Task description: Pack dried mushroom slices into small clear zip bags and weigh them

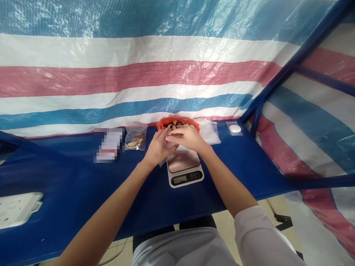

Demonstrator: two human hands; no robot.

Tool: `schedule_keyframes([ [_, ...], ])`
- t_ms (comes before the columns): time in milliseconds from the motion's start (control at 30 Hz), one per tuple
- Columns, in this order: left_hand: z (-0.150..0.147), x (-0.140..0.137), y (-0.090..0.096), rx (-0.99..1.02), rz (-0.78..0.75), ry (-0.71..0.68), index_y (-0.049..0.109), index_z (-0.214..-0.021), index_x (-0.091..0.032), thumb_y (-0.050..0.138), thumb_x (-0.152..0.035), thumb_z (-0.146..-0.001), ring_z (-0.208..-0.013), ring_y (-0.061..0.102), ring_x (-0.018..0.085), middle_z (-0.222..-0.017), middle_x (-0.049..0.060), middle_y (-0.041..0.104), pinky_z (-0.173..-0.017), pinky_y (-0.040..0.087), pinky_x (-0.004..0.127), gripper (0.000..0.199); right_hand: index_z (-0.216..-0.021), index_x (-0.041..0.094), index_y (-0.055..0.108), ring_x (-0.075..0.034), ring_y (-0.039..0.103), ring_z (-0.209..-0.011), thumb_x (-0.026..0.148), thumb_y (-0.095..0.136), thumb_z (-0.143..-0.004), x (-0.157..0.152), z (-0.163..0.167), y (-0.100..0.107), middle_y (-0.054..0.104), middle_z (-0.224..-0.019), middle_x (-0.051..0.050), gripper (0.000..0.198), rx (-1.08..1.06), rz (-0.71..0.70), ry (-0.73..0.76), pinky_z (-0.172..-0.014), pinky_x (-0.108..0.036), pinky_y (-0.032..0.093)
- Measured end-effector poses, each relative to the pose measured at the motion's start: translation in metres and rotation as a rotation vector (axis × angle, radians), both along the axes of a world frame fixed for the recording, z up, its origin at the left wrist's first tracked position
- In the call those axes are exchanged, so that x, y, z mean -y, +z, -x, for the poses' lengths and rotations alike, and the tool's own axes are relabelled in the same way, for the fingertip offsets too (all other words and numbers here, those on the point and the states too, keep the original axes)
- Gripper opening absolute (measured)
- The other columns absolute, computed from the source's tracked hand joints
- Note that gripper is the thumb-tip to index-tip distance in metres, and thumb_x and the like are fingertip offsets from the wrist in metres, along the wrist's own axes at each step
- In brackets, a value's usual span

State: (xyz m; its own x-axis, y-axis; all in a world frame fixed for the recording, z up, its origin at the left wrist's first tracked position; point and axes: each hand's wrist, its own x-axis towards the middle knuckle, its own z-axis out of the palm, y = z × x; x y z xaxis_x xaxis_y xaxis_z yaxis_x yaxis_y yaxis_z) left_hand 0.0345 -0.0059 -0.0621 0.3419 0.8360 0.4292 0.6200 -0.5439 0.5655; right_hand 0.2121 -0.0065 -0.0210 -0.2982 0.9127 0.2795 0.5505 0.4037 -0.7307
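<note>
My left hand (158, 146) is curled around a clear plastic bag (168, 143), held above the digital kitchen scale (183, 162). My right hand (190, 137) meets it there, its fingers closed together at the bag; whatever they grip is hidden. Just behind both hands sits an orange-red plastic bag (194, 122), its mouth spread, with brown dried slices (175, 125) inside. The scale has a white body, a shiny weighing plate and a dark display whose reading I cannot make out.
A clear bag holding several slices (135, 141) lies left of my hands, beside a blurred-out item (109, 146). Clear flat bags (210, 131) and a small bag with a white round thing (235, 128) lie right. A white power strip (19, 208) sits front left on the blue table (133, 207).
</note>
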Motion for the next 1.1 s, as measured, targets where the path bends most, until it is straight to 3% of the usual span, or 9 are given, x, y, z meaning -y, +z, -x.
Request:
schedule_keyframes([
  [233, 0.004, -0.002, -0.004, 0.031, 0.045, -0.022, 0.051, -0.143, -0.019, 0.072, -0.037, -0.077, -0.117, 0.062, 0.03, -0.131, 0.012, 0.065, -0.103, 0.052, 0.046, 0.072, -0.072, 0.021, 0.079, -0.014, 0.057, -0.068, 0.033, 0.071, -0.087, -0.01, -0.001, -0.007, 0.064, -0.062, 0.002, 0.02, 0.073, -0.091, 0.086, -0.067, -0.029, 0.043],
  [433, 0.006, -0.002, -0.004, 0.05, 0.089, -0.023, 0.051, -0.143, -0.02, 0.076, -0.043, -0.076, -0.121, 0.061, 0.031, -0.136, 0.013, 0.062, -0.104, 0.051, 0.046, 0.075, -0.08, 0.023, 0.08, -0.016, 0.064, -0.077, 0.028, 0.068, -0.089, -0.012, -0.001, -0.005, 0.075, -0.078, 0.001, 0.016, -0.022, 0.002, 0.114, -0.076, -0.028, 0.048],
  [533, 0.001, -0.002, 0.0, 0.069, 0.085, 0.002, 0.051, -0.143, -0.02, 0.081, -0.045, -0.071, -0.128, 0.057, 0.032, -0.138, 0.012, 0.062, -0.109, 0.047, 0.048, 0.082, -0.078, 0.025, 0.081, -0.017, 0.064, -0.075, 0.029, 0.069, -0.088, -0.014, 0.001, -0.007, 0.074, -0.075, 0.001, 0.016, -0.022, -0.008, 0.099, -0.074, -0.028, 0.049],
  [800, -0.004, -0.002, 0.005, 0.143, 0.094, 0.099, 0.06, -0.133, -0.023, 0.076, -0.047, -0.077, -0.119, 0.064, 0.03, -0.126, 0.009, 0.069, -0.101, 0.053, 0.043, 0.063, -0.098, 0.022, 0.081, -0.019, 0.07, -0.081, 0.04, 0.068, -0.087, -0.027, -0.028, -0.002, 0.078, -0.09, -0.003, 0.024, -0.206, 0.087, 0.058, -0.072, -0.028, 0.053],
  [933, -0.006, -0.005, 0.014, 0.186, 0.065, 0.109, 0.064, -0.128, -0.022, 0.075, -0.048, -0.078, -0.12, 0.064, 0.031, -0.125, 0.01, 0.07, -0.103, 0.053, 0.044, 0.057, -0.096, 0.022, 0.081, -0.02, 0.072, -0.08, 0.037, 0.069, -0.088, -0.04, -0.049, -0.003, 0.079, -0.088, -0.003, 0.021, -0.065, 0.037, -0.021, -0.073, -0.029, 0.053],
  [1100, -0.015, -0.014, 0.016, 0.237, 0.063, 0.101, 0.067, -0.119, -0.02, 0.073, -0.044, -0.08, -0.122, 0.063, 0.031, -0.126, 0.011, 0.07, -0.107, 0.05, 0.045, 0.046, -0.101, 0.028, 0.081, -0.021, 0.072, -0.083, 0.024, 0.068, -0.087, -0.053, -0.048, -0.014, 0.08, -0.093, -0.003, 0.019, 0.241, -0.022, -0.069, -0.077, -0.031, 0.052],
])
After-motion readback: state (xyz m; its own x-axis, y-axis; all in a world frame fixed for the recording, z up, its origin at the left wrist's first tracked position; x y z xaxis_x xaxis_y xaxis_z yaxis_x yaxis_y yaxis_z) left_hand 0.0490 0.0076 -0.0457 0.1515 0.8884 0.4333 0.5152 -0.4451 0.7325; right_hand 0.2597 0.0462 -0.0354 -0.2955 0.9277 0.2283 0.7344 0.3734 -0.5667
